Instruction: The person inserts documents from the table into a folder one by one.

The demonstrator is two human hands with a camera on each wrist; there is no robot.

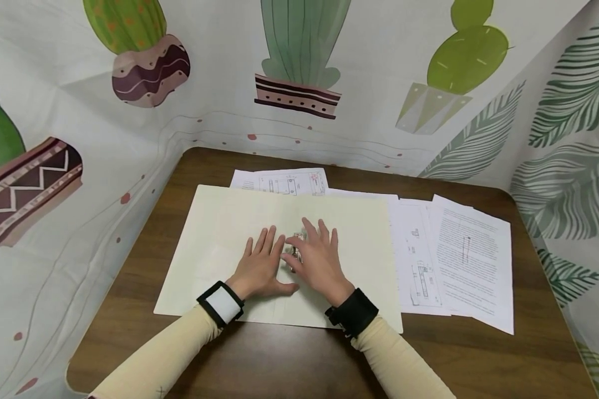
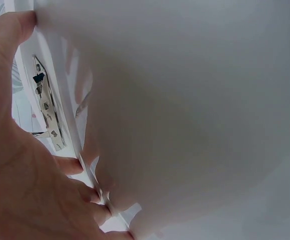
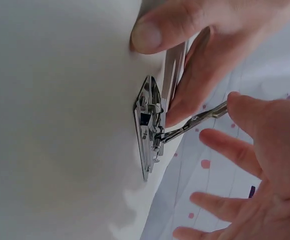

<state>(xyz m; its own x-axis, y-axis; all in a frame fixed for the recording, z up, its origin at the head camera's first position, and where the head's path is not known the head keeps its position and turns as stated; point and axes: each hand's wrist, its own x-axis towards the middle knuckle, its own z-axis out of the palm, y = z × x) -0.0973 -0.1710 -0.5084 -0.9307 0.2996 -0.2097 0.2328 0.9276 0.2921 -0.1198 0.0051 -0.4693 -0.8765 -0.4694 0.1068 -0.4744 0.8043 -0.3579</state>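
Nearest the camera, cream sleeves (image 1: 172, 349) ran up to black wristbands (image 1: 354, 313). The person's left hand (image 1: 260, 272) lay flat, fingers spread, on the left leaf of a wide-open cream card folder (image 1: 212, 238). The right hand (image 1: 323, 263) was the nearer to a silver metal clip (image 2: 48, 108), which sat just right of the fold, its long axis running away from the body, roughly alongside the fold. The relation that seemed to matter was the angle of the clip's slim silver lever (image 3: 192, 121): it stood up off the plate, its free end touching the right thumb, while the other right fingers hung loosely spread; whether the index finger also bore on it could not be told. From the head, the right hand partly covered the clip, and the left-wrist view foreshortened the lever. Farther off, printed white paper sheets (image 1: 475, 263), their text too small to read, lay partly under the folder on a brown wood-grain table (image 1: 292, 352), before a cactus-patterned white cloth (image 1: 374, 61).
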